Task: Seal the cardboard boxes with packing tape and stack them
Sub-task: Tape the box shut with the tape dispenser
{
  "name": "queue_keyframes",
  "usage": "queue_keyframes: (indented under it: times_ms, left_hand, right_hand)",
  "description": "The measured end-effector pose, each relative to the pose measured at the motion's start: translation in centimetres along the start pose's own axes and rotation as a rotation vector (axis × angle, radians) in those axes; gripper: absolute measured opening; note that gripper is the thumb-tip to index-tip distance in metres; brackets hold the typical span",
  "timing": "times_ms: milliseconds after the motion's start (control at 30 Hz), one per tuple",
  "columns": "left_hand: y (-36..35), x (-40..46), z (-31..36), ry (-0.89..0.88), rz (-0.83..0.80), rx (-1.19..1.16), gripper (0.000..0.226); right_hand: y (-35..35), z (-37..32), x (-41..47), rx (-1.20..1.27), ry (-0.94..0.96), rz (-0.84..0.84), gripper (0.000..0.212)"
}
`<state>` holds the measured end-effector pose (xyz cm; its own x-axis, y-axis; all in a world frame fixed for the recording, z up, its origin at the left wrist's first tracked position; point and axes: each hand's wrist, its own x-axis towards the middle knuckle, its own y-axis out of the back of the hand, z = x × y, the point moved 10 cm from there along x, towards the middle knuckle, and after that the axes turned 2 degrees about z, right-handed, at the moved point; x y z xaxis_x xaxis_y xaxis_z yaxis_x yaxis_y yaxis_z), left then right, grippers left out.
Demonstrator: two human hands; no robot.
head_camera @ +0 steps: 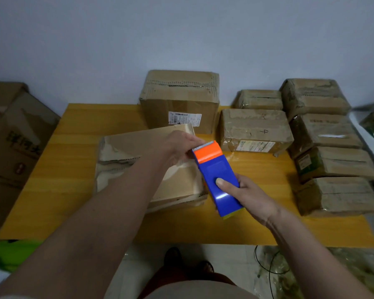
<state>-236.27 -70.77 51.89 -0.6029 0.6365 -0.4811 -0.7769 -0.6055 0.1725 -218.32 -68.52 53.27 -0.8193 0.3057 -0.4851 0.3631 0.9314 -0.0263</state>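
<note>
A yellow wooden table (78, 212) stands against a pale wall, with taped boxes (333, 160) stacked along its right edge and a large box (179, 100) at the back edge. Near the middle lies the flat cardboard box (134, 156) in hand; over its right end the right hand (249, 196) grips the blue-and-orange tape dispenser (217, 178), thumb on top, while the left hand (177, 147) reaches with curled fingers to the toothed end, apparently pinching the tape end. This looks like the start of sealing: next, the tape must be drawn out and pressed along the seam.

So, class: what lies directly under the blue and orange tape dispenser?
Under the tape dispenser, held by the right hand, lie the flat cardboard box and yellow table; it hides that box's right edge.
</note>
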Motion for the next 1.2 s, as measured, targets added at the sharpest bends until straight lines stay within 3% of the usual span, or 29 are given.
queue_keyframes:
  times_ms: [167, 233, 433, 600, 800, 1067, 1200]
  left_hand:
    - [1.8, 1.1, -0.6, 0.022, 0.118, 0.065, 0.018]
    - [3.1, 1.5, -0.3, 0.030, 0.189, 0.044, 0.009]
    - [4.6, 4.7, 1.9, -0.053, 0.294, 0.089, 0.012]
    - [4.9, 8.2, 4.6, -0.147, 0.256, 0.237, 0.002]
    - [5.5, 12.3, 4.4, -0.147, 0.273, 0.312, 0.016]
    - [4.9, 16.5, 2.0, -0.105, 0.207, 0.355, 0.017]
    - [5.0, 18.9, -0.2, 0.023, 0.159, 0.547, 0.029]
  right_hand:
    - [-0.6, -0.5, -0.4, -0.014, -0.030, -0.002, 0.018]
    - [-0.6, -0.1, -0.9, -0.011, -0.053, 0.010, 0.015]
    - [0.1, -1.4, 1.0, 0.068, -0.112, 0.111, 0.027]
    - [-0.1, -3.0, 4.4, 0.188, -0.150, 0.191, 0.034]
    - [-0.4, -4.3, 8.2, 0.238, -0.255, 0.212, 0.035]
    - [-0.1, -3.8, 10.6, 0.271, -0.396, 0.185, 0.040]
    - [-0.1, -4.2, 11.0, 0.316, -0.403, 0.168, 0.037]
